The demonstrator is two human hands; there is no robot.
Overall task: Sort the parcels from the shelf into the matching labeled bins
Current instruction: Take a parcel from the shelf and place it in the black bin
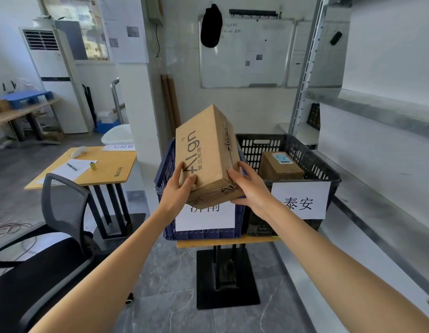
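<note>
I hold a brown cardboard parcel point(206, 152) printed "Align" tilted in the air above the blue bin point(164, 174). My left hand point(182, 188) grips its near left corner, thumb on top. My right hand point(247, 186) grips its near right corner from the side and below. The blue bin carries a white paper label point(206, 218), partly hidden by the parcel. To its right stands a black bin point(312, 164) with a white label point(301, 200) reading "泰安". Inside the black bin lies a smaller brown parcel point(279, 168) with a blue sticker.
Both bins rest on a small wooden table point(227, 242) with a black pedestal base. A metal shelf point(376, 109) runs along the right. A black office chair point(52, 236) and a wooden desk point(88, 168) with papers stand at the left. A whiteboard hangs behind.
</note>
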